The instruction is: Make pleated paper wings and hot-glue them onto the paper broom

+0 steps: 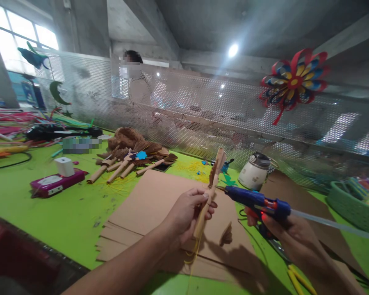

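Note:
Between the thumb and fingers of my left hand (186, 211) is a rolled brown paper tube (201, 223), tilted upward. Dark brown pleated paper (214, 168) runs along its upper part, and yellow string (197, 248) hangs from its lower end. My right hand (290, 235) is wrapped round the handle of a blue hot glue gun (249, 197). The nozzle points left and is at or very near the tube, above my left fingertips. A clear glue stick (329, 223) sticks out of the gun's rear. Below lies a small pleated brown paper piece (226, 234).
Brown paper sheets (160, 196) are stacked under my hands. Several similar paper tubes (119, 170) lie behind on the left, near a purple power strip (58, 183). A white pot (254, 171), a green basket (353, 207) and yellow-handled pliers or scissors (298, 280) are on the right.

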### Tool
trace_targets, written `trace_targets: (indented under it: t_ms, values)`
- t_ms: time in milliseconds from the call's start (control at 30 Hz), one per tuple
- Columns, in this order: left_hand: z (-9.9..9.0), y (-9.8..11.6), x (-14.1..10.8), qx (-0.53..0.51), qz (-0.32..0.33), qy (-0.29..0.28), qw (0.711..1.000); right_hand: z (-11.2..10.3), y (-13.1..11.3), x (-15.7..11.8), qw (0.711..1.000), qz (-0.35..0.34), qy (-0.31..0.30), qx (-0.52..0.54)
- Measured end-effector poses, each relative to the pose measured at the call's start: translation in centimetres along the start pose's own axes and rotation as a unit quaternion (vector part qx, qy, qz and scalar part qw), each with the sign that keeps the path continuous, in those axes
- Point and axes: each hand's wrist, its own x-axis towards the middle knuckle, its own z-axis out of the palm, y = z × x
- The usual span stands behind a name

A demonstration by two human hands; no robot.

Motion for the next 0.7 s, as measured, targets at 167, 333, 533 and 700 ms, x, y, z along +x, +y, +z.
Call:
trace_targets:
  t_ms: [167, 333, 533, 700]
  values:
    - [0.1, -0.08, -0.03, 0.02, 0.002, 0.011, 1.0, 0.3, -0.02, -0.24, 0.999, 0.022, 0.005, -0.03]
    - [0.06, -0.23, -0.17, 0.026, 0.008, 0.002, 1.0, 0.74, 0.19, -0.34, 0.997, 0.015, 0.033, -0.069]
    - [0.1, -0.19, -0.23, 0.032, 0.016, -0.006, 0.999, 0.6, 0.35, -0.41, 0.995, 0.002, 0.025, -0.101]
    - [0.14, -0.27, -0.27, 0.036, 0.019, -0.002, 0.999, 0.3, 0.52, -0.38, 0.995, -0.008, 0.012, -0.099]
